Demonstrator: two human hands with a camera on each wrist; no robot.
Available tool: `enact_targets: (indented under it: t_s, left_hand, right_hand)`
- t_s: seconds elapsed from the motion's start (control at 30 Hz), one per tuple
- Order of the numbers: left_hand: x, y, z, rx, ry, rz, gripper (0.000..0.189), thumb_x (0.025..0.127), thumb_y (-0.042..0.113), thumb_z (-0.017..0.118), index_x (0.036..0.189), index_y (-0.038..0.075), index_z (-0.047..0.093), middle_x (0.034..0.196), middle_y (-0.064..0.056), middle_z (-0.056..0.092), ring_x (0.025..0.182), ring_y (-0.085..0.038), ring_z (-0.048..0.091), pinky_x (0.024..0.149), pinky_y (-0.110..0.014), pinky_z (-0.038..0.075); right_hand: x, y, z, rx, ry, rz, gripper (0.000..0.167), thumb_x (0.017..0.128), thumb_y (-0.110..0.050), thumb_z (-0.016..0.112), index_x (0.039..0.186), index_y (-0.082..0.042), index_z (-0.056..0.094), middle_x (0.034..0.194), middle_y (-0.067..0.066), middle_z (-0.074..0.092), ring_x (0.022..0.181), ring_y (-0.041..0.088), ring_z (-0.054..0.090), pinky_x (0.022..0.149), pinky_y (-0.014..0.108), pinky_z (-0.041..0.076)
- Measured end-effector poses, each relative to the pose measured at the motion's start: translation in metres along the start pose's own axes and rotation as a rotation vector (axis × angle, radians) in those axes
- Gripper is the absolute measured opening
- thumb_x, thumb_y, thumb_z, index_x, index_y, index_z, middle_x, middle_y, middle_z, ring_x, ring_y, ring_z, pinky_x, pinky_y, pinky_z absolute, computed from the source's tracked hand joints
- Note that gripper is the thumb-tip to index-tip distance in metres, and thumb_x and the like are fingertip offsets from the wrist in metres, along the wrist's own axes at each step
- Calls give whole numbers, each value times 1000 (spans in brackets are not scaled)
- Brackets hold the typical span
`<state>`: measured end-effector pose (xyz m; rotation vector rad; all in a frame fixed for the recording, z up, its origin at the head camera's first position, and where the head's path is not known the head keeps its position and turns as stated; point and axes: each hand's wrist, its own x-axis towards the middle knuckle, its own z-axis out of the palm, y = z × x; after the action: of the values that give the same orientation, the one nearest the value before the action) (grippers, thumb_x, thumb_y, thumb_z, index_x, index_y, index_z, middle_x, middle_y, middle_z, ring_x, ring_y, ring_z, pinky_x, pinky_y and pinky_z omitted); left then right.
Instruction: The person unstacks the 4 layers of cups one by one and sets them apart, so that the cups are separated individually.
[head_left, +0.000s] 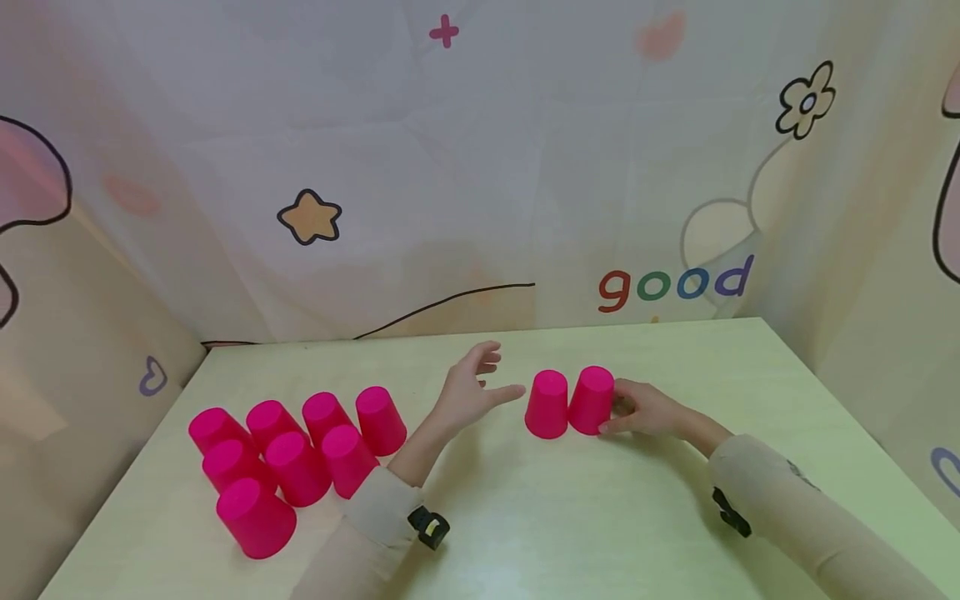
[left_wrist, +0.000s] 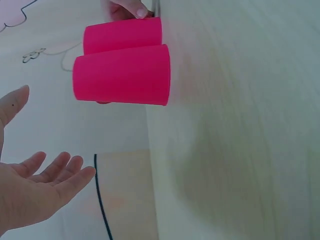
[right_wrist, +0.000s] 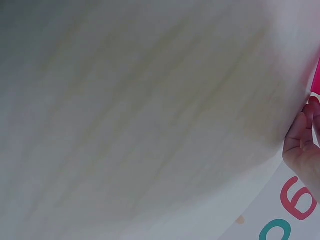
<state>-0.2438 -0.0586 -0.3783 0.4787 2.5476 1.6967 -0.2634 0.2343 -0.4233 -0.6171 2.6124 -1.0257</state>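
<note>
Two bright pink cups stand upside down side by side on the table, a left one and a right one. My right hand grips the right cup from its right side, thumb low on the near side and fingers toward the back. In the left wrist view the nearer cup partly hides the gripped one. My left hand is held to the left of the pair, fingers spread and holding nothing. Only an edge of a cup shows in the right wrist view, beside the right hand.
Several more pink cups stand upside down in rows at the left of the pale wooden table; the left forearm passes close to their right side. A printed cloth hangs behind the table's back edge.
</note>
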Motion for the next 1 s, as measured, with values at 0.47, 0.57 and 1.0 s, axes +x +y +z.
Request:
enact_targets:
  t_s: [0.47,0.57,1.0]
  left_hand:
    - [27,-14,39,40,-154,-75,68,70,21,77,130,14,46,127,-9,47,118,-31,42,82,-38,48]
    - [30,-16,45,31,-163,-59,64,69,20,78,127,13,49,120,-4,52,115,-28,45,78,-34,50]
    - [26,-16,49,7,-119,-35,50,71,17,78,117,13,57,105,1,58,102,-19,51,70,-29,51]
  right_hand:
    - [-1,2,0,6,0,-26,50,76,-22,73,117,-4,51,105,6,57,95,23,50,83,41,43]
    - [-1,3,1,3,1,-30,49,77,-22,73,117,-4,51,104,5,57,94,23,50,83,40,43]
    - [-1,2,0,3,-1,-27,49,77,-21,73,117,-4,50,106,6,56,97,24,50,84,43,43]
